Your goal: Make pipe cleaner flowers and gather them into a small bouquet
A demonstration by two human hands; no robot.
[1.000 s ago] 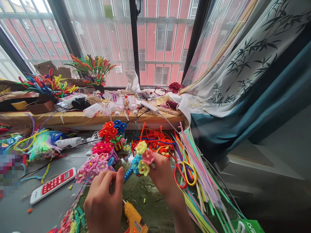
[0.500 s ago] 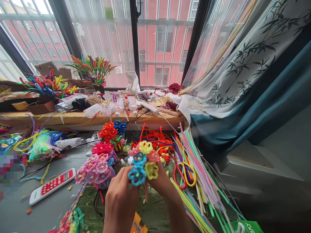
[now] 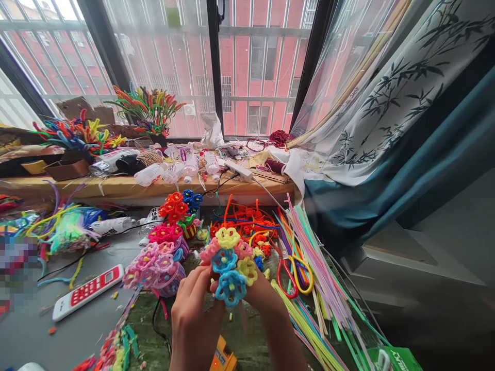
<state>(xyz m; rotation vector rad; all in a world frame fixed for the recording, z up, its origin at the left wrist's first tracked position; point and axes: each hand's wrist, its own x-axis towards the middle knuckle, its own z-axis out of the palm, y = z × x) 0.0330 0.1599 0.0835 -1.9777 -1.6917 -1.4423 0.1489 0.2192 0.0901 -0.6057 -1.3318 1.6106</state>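
Between my two hands is a small bouquet of pipe-cleaner flowers (image 3: pixel 229 262), in blue, yellow and pink, with the blooms turned toward me. My left hand (image 3: pixel 196 304) is closed around it from the left, fingers curled against the blue blooms. On the other side my right hand (image 3: pixel 260 292) is closed behind the blooms, its fingers mostly hidden by them. The stems below are largely out of sight. Just left of my hands stand finished flower bunches: a pink and lilac bunch (image 3: pixel 152 263) and a red one (image 3: pixel 172 206).
Right of my hands lie red and yellow-handled scissors (image 3: pixel 296 275) and a long pile of loose pipe cleaners (image 3: pixel 325 268). A yellow device (image 3: pixel 223 355) sits near the front edge. Farther left are a white and red remote (image 3: pixel 88 292) and plastic bottles (image 3: pixel 149 174) on the sill.
The bouquet has turned and tilted in my hands: the lower blue bloom has moved right and down, and the top yellow one slightly left. Both hands keep hold.
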